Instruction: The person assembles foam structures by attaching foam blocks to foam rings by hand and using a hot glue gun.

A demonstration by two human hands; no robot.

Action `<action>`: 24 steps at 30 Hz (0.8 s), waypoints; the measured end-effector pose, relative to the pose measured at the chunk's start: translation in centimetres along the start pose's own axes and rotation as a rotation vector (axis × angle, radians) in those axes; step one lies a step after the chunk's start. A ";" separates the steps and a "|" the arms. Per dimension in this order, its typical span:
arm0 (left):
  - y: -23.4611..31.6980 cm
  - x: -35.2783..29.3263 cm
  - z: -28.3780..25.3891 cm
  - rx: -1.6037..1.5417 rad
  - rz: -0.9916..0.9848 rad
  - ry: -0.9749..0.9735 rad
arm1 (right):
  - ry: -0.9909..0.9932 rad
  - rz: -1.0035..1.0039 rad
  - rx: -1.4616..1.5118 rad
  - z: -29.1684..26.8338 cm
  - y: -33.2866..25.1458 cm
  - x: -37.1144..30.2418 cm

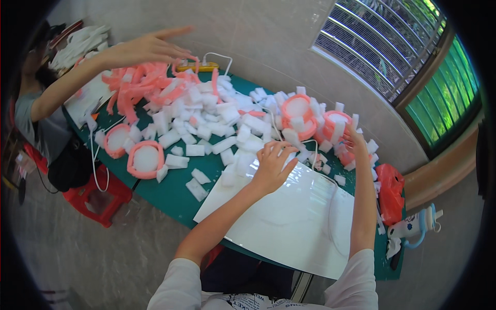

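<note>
Over the white board [289, 217], my left hand [274, 164] is open, its fingers bent and apart, beside the loose white foam blocks [247, 157]. My right hand [354, 138] reaches to the far right of the table. Its fingers are stretched out at the edge of a pink ring with a white centre [337, 118], and a white foam block [338, 133] stands against that ring. Part of this hand's grip is hard to make out. More pink rings with white centres [297, 107] are stacked just left of it, with white blocks around them.
A co-worker's arm [124, 54] stretches over pink foam strips [139, 85] at the left. Two pink rings [145, 159] lie on the green table [170, 199]. A yellow power strip [199, 67], white cables, a red bag [390, 191] and a bottle [413, 225] are around. A red stool [101, 194] stands below.
</note>
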State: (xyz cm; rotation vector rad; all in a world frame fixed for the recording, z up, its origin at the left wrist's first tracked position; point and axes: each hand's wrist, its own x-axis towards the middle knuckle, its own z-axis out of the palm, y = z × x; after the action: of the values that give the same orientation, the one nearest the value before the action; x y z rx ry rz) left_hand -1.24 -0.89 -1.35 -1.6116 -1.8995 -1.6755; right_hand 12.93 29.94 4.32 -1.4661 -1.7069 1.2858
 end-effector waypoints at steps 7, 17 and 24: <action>-0.1 0.1 -0.1 0.039 0.039 0.066 | 0.125 -0.146 -0.328 -1.9 -1.5 -2.2; 1.1 2.3 -2.7 -0.034 0.076 0.378 | 0.042 -0.839 -0.459 -3.7 -1.4 -17.8; 1.3 0.1 -10.9 0.247 0.055 0.432 | 0.005 -0.886 -0.460 -5.7 2.2 -26.0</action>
State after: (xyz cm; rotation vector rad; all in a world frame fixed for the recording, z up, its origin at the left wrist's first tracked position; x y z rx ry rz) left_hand -5.88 -9.58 3.59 -1.0932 -1.7401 -1.5393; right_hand 25.55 6.86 9.14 -0.7078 -2.3425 0.4266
